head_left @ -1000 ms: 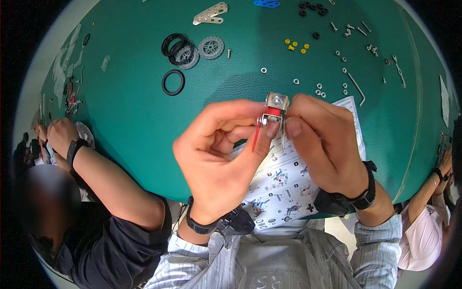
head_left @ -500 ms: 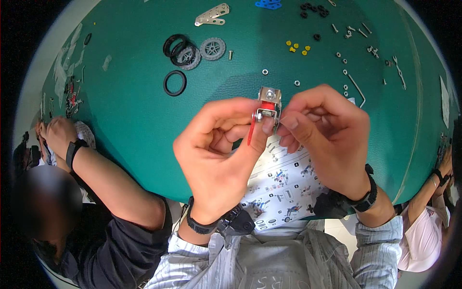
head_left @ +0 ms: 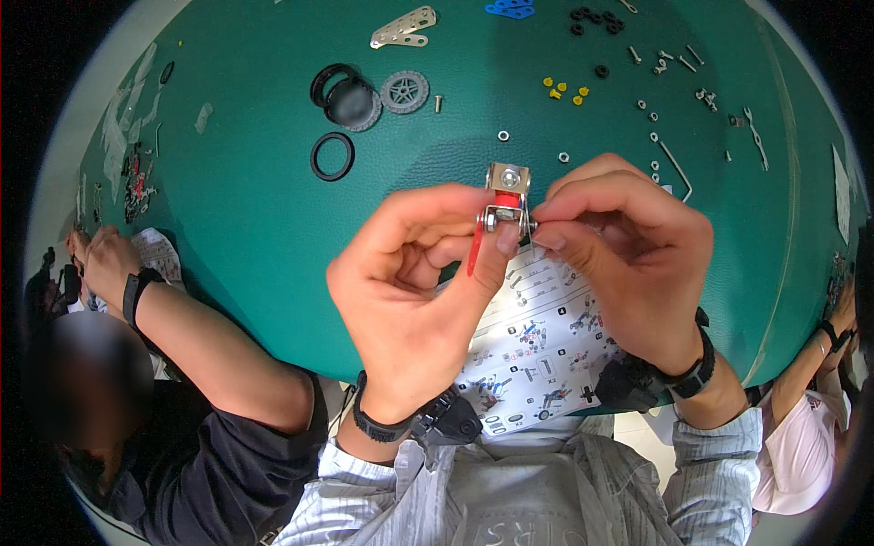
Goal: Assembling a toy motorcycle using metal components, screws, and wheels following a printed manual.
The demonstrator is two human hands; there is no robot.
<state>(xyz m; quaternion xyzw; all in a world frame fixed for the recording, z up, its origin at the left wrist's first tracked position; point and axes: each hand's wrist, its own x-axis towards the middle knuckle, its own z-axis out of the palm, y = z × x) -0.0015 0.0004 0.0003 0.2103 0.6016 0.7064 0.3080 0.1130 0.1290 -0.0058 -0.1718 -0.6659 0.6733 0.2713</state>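
My left hand (head_left: 405, 287) pinches a small assembly of metal brackets (head_left: 508, 175) between thumb and fingers. A red block sits within its brackets, and a red strip (head_left: 474, 252) hangs down along the left side. A round bolt head shows on the top bracket. At the assembly's right side, the thumb and forefinger of my right hand (head_left: 642, 241) close on a small bolt (head_left: 534, 226), mostly covered by the fingertips. Beneath both hands lies a printed instruction sheet (head_left: 519, 364) with assembly drawings.
Grey wheels (head_left: 404, 92), black tyre rings (head_left: 332, 156) and silver perforated strips (head_left: 403, 29) lie at the far left. Yellow pieces (head_left: 562, 88), several nuts and bolts (head_left: 706, 98), a hex key (head_left: 675, 170) and a spanner (head_left: 756, 138) lie farther right. Another person's arm (head_left: 214, 341) rests at the left.
My right hand has shifted slightly right, and the bolt between its fingertips shows more clearly beside the bracket. My left hand and the assembly stay nearly in place.
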